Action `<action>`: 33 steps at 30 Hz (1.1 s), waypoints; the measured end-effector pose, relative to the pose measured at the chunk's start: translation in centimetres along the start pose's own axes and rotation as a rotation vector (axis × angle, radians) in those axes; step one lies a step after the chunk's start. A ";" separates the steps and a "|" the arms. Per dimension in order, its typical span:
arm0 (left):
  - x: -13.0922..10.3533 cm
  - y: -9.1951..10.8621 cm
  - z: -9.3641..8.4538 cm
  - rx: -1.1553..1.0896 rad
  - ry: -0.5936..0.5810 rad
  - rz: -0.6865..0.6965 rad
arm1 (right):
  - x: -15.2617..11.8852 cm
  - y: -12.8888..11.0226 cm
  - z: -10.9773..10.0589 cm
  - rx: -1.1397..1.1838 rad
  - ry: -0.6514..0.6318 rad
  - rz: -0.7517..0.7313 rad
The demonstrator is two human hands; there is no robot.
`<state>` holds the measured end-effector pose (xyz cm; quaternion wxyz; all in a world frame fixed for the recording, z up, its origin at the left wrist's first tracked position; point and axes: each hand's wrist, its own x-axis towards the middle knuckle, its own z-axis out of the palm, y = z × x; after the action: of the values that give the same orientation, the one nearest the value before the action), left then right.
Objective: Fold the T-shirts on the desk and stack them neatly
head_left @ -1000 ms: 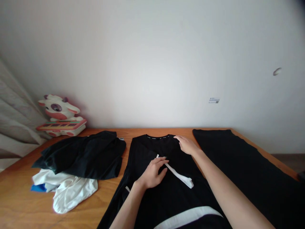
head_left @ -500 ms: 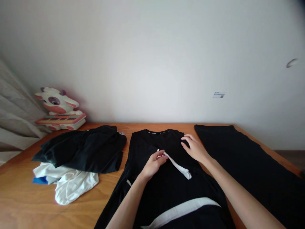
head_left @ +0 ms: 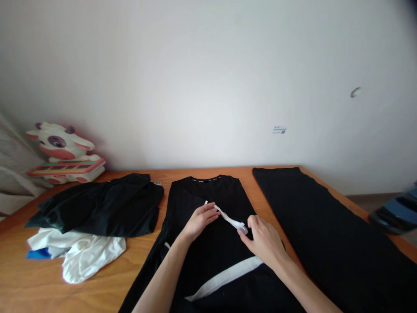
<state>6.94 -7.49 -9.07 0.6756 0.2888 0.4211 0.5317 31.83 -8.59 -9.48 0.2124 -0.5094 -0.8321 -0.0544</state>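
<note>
One blk shirt (head_left: 216, 248) w/ white trim (head_left: 230, 274); L grip (head_left: 201, 218) loosely flat, empty, R grip (head_left: 264, 238) half-curled, hold unclear.

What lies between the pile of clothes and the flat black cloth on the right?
In the head view, a black shirt lies between them on the table, with the left hand and right hand over it.

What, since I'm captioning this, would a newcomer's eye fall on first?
Probably the cow-shaped toy keyboard at the table's back left, bright against the pale wall. Then the upper white strip on the black shirt in the middle, the left hand and right hand near its ends.
</note>
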 end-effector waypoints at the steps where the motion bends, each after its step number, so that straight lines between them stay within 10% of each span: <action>1: 0.0 0.0 0.0 0.003 -0.006 0.000 | 0.3 -0.2 0.1 -0.028 -0.001 0.003; 18: 0.6 -1.3 -0.5 0.120 -0.036 0.071 | 0.9 -0.1 -2.0 0.209 -0.051 -0.122; 26: 0.8 -1.4 -0.3 0.149 -0.022 0.116 | 3.6 -0.8 2.4 0.295 -0.131 -0.151; 33: 0.2 -2.2 -0.1 0.946 0.081 0.550 | 3.2 -0.4 3.5 0.289 -0.235 -0.134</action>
<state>7.94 -7.89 -11.05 0.2914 0.6400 0.5488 0.4519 29.15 -5.04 -11.28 0.1807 -0.4201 -0.8823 0.1115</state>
